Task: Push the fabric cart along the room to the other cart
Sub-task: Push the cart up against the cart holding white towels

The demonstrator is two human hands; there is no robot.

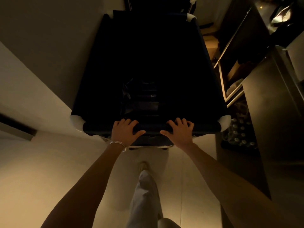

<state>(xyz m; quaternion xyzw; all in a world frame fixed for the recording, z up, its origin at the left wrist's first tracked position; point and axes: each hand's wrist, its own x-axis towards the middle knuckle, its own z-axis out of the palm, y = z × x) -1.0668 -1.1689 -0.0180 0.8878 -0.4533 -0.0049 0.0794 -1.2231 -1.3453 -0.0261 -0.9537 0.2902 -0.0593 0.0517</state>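
Note:
A dark fabric cart [92, 83] with white corner pieces fills the middle of the head view, straight in front of me. Its inside is deep and very dark; some dark folded stuff lies at the bottom. My left hand [125, 131], with a thin bracelet on the wrist, grips the padded near rim. My right hand [179, 131] grips the same rim a little to the right. Just past the cart's far edge stands another dark cart [158, 5], mostly cut off by the frame.
A pale wall [41, 55] runs close along the cart's left side. On the right stand open shelves [230, 76] with boxes, a dark cabinet [271, 104] and a crate of bottles [240, 134] on the floor. My leg [144, 191] steps over the pale floor.

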